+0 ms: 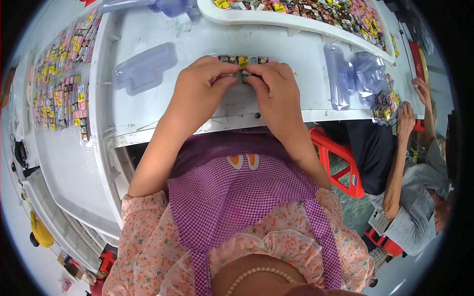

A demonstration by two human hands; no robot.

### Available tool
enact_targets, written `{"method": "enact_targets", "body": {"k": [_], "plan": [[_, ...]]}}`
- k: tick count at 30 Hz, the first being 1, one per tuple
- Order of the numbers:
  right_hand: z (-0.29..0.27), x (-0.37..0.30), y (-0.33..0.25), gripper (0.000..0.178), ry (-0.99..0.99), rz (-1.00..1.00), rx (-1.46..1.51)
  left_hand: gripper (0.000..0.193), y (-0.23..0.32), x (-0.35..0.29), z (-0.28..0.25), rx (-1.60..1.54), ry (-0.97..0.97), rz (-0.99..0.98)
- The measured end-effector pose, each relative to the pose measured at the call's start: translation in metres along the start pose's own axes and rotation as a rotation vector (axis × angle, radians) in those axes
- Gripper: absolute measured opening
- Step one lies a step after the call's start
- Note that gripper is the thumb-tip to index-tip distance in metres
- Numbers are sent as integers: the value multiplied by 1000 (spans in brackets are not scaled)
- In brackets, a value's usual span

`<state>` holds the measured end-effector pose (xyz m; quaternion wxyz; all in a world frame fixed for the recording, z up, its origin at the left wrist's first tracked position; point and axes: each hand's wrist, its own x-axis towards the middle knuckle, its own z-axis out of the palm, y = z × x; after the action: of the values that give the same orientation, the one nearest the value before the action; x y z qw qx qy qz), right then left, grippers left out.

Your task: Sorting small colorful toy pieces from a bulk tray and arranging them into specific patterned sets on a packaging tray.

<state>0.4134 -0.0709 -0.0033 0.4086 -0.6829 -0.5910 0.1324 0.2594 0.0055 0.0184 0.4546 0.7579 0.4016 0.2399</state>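
Note:
A short row of small, colourful wrapped packets (243,61) lies side by side between my hands on the white table. My left hand (201,85) is closed at the row's left part, thumb and fingers pinched together. From the other side my right hand (274,88) closes on the right part, its index fingertip nearly meeting the left one. The fingers cover much of the row's near side. To the left of my hands rests a translucent bluish plastic tray (146,68) with a stepped outline.
A white bin (291,30) heaped with loose packets spans the far side. At left, a white crate (74,163) carries rows of packets. More plastic trays (337,79) lie right, beside a co-worker's hands (406,117) and packets. A red stool (340,160) stands below the table edge.

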Motion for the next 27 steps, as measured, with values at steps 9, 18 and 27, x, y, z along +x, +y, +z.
{"method": "enact_targets", "body": {"k": [9,18,27], "plan": [[0,2,0,15,93,-125,-199,15,-3,4,11,51,7,120],[-11,2,6,20,-9,-209,-218,13,1,-5,12,322,7,175],[-20,-13,14,38,-52,-261,-100,51,4,-5,6,497,-84,452]]}}
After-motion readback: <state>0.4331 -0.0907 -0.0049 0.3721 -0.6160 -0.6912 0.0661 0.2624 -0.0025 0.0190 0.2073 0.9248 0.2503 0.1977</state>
